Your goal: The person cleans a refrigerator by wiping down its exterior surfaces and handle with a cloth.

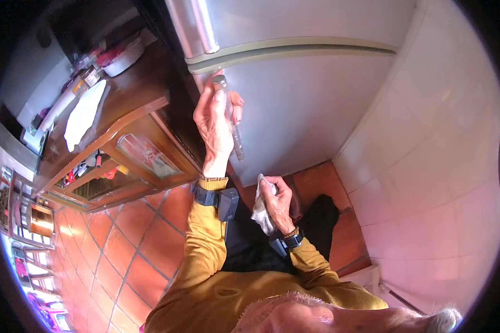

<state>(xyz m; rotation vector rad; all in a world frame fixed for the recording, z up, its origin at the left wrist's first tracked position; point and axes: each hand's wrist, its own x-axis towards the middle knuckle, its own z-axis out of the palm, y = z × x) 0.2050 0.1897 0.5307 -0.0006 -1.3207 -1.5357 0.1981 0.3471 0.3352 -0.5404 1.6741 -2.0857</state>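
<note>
In the head view, my left hand (219,122) is raised against the lower door of a grey refrigerator (294,105). Its fingers are wrapped round a long metallic door handle (238,143), whose rounded top end shows above the thumb. Lower down and to the right, in front of the fridge's bottom edge, my right hand (279,204) pinches a crumpled whitish cloth (263,210) that hangs from the fingers. The cloth is apart from the door. Above the seam, the upper door carries another silvery handle (204,25).
A wooden cabinet (144,119) with glass-fronted doors stands at the left, with a white cloth (86,114) and a white basin (124,58) on top. A tiled wall (428,166) rises at the right. Terracotta tiles (141,233) cover the floor.
</note>
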